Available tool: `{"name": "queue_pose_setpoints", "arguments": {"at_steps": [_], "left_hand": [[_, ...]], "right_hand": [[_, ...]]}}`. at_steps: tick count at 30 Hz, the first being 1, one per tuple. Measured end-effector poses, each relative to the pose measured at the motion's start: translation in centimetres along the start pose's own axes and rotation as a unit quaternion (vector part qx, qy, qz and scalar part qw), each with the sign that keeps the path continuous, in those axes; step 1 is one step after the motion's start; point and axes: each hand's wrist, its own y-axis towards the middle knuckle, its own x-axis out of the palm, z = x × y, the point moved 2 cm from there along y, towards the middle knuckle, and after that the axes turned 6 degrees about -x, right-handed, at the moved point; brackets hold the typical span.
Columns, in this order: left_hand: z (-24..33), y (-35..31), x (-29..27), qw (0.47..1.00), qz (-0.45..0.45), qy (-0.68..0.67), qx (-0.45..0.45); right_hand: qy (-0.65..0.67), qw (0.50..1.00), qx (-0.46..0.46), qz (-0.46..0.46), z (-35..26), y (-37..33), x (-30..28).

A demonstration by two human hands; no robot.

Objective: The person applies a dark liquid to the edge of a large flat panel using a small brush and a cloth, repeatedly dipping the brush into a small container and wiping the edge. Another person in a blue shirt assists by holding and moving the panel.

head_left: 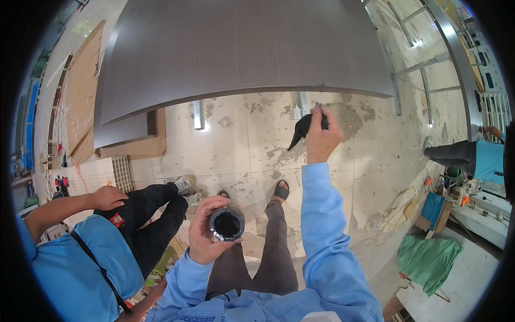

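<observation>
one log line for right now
left hand: holding round container | right hand: holding black floppy piece | grey-brown panel: ahead of hands

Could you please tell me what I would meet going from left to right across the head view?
Co-worker's blue shirt, left hand holding an open round container, right sandal, right hand holding a black limp piece, crumpled green sheet.

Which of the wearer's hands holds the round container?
The left hand, gripping the container; the right hand holds a black piece near the grey panel.
</observation>
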Motion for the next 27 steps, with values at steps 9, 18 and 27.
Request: {"name": "queue_pose_setpoints", "arguments": {"at_steps": [9,18,27], "left_hand": [[-0.3,-0.5,-1.0,1.000,0.005,0.009,-0.002],[-0.7,-0.4,-1.4,0.999,0.033,-0.017,-0.029],[-0.4,0.0,-0.7,0.998,0.013,-0.057,-0.014]], "right_hand": [[0.002,0.992,-0.062,-0.111,-2.4,-1.0,1.2],[0.028,0.973,-0.089,-0.213,-1.3,-1.3,1.5],[-0.008,0.999,0.009,-0.036,0.7,3.6,-4.0]]}}
